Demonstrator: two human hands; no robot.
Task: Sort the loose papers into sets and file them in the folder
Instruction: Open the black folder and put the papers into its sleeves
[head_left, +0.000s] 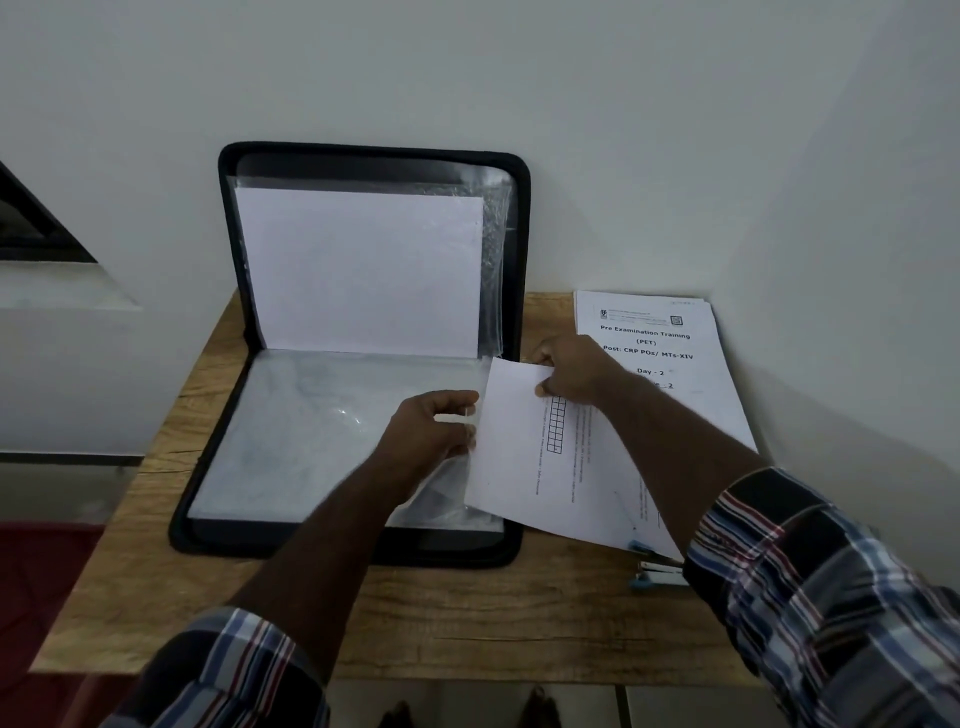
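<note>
Both hands feeding a sheet into the open folder.
Right hand (569, 375) pinches sheet (524, 447) at its top edge; left hand (435, 432) curls around sleeve (311, 431) edge, touching sheet's left side. Folder (374, 161) on table (467, 618), stack (670, 353) just right.
</note>
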